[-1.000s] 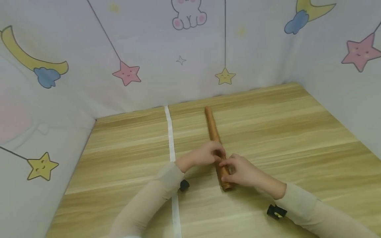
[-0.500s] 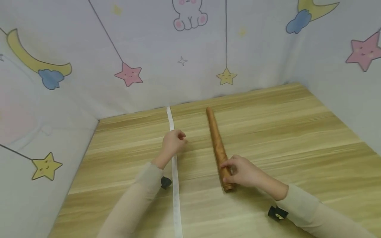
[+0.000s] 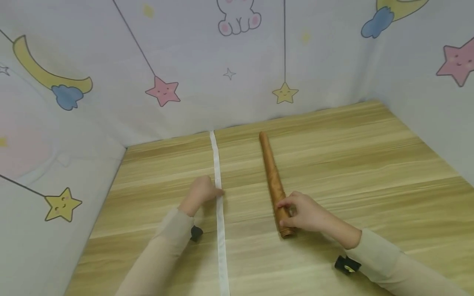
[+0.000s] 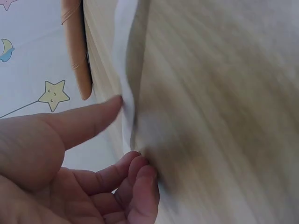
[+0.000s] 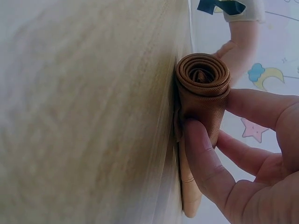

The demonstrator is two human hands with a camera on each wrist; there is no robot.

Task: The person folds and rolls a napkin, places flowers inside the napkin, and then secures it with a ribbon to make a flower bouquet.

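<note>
A roll of shiny brown cloth (image 3: 273,176) lies lengthwise on the table, its spiral end (image 5: 202,77) facing the right wrist camera. My right hand (image 3: 307,211) holds the roll near that end, thumb on one side and fingers on the other. To the left runs a long white ribbon (image 3: 221,230), slightly wavy along its edge in the left wrist view. Over it is my left hand (image 3: 203,192), with the thumb tip right at the ribbon and the bent fingertips on its other side. A gap shows between that thumb and the fingers (image 4: 140,170).
The wood-grain table (image 3: 355,164) meets a pale cloth backdrop (image 3: 252,61) printed with stars, moons and clouds, which closes in the back and both sides. Black wrist devices (image 3: 347,265) hang under both sleeves.
My left hand has left the brown roll, moved left and come down at the white ribbon. The right hand keeps its hold on the roll.
</note>
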